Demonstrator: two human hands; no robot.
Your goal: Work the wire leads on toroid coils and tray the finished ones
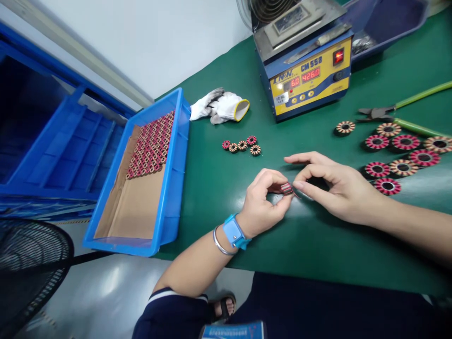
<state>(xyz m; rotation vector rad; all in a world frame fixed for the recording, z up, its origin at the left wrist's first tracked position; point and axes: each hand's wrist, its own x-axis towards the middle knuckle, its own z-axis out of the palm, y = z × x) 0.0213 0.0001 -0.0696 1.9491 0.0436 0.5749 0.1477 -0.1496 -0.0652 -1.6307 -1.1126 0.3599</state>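
Observation:
Between the thumb and fingers of my left hand [266, 200] is a small wound motor stator [286, 188], turned on its side so its red windings and metal edge show. My right hand [341, 188] is close beside it, with thumb and a fingertip pinched together at a thin wire at the stator's edge and the index finger stretched out above. The wire is too fine to follow clearly. Beyond my left hand lie several small loose stators [242, 145], some red and some copper-coloured. Larger red and copper stators [406, 142] are grouped right of my right hand.
A blue crate [178, 165] with cardboard and rows of stators [151, 146] stands at left. White gloves [226, 107] lie behind. A solder pot [307, 80] with lit displays is at the back, green-handled cutters [377, 114] at right, a black fan [31, 263] lower left.

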